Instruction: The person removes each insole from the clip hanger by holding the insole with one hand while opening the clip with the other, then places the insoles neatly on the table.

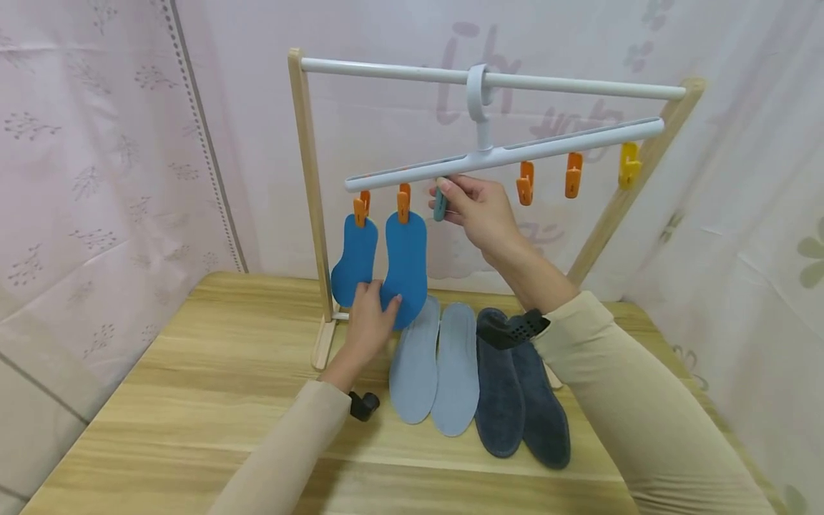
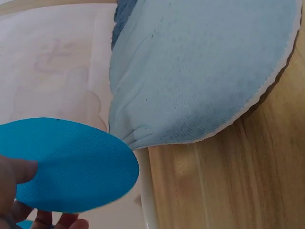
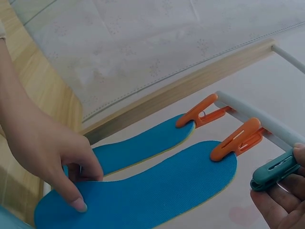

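Two blue insoles hang from orange clips at the low left end of a white hanger (image 1: 573, 143). Between thumb and fingers, my left hand (image 1: 368, 322) pinches the lower part of the nearer blue insole (image 1: 407, 250). The other blue insole (image 1: 357, 250) hangs just left of it. My right hand (image 1: 486, 214) holds a teal clip (image 3: 274, 169) under the hanger, right of the orange clip (image 3: 236, 140) on the nearer insole. No insole shows in the teal clip. The left wrist view shows the thumb (image 2: 19, 169) on the blue insole's face.
The hanger tilts, hooked on the white rail (image 1: 386, 69) of a wooden-legged rack. Toward its raised right end hang two orange clips and a yellow clip (image 1: 629, 166). Below, two grey insoles (image 1: 455, 372) and two dark insoles (image 1: 498, 400) lie on the wooden table (image 1: 212, 372).
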Demonstrator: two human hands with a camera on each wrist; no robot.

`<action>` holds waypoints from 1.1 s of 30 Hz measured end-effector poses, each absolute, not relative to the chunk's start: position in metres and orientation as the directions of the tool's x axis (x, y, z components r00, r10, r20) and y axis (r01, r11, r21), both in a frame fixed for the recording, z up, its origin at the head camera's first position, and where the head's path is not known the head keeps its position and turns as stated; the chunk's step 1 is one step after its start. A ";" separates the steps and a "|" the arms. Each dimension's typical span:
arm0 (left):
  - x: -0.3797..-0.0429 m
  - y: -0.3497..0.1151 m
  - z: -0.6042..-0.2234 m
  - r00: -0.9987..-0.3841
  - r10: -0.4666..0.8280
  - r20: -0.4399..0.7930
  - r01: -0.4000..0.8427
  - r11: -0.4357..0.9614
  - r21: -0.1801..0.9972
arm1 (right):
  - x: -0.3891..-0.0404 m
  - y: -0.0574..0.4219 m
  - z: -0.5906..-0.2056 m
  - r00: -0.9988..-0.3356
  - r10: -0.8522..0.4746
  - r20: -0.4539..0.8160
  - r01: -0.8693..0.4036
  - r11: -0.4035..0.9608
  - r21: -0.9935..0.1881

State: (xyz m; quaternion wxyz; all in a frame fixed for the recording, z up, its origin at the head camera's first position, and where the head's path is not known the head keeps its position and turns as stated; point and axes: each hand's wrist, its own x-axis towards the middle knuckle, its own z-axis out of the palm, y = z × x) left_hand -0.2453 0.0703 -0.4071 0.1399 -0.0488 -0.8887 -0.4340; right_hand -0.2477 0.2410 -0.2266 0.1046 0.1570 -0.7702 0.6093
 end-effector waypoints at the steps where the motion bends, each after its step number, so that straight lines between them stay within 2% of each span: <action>1: -0.245 0.069 -0.407 -0.954 -0.024 0.297 0.220 0.617 0.756 | -0.248 0.241 -0.227 -0.929 -0.113 0.354 -0.370 0.204 -0.906; 9: -0.244 0.061 -0.409 -0.948 0.046 0.314 0.295 0.493 0.819 | -0.248 0.240 -0.225 -0.925 -0.112 0.364 -0.379 0.191 -0.905; 19: -0.229 0.055 -0.415 -0.956 0.076 0.284 0.293 0.315 0.903 | -0.249 0.238 -0.228 -0.929 -0.123 0.349 -0.368 0.213 -0.905; 24: -0.215 0.056 -0.415 -0.961 0.066 0.268 0.276 0.216 0.937 | -0.250 0.239 -0.232 -0.923 -0.170 0.346 -0.379 0.238 -0.894; 33: -0.202 0.059 -0.419 -0.971 0.067 0.229 0.236 0.143 0.961 | -0.251 0.244 -0.241 -0.908 -0.202 0.366 -0.407 0.232 -0.883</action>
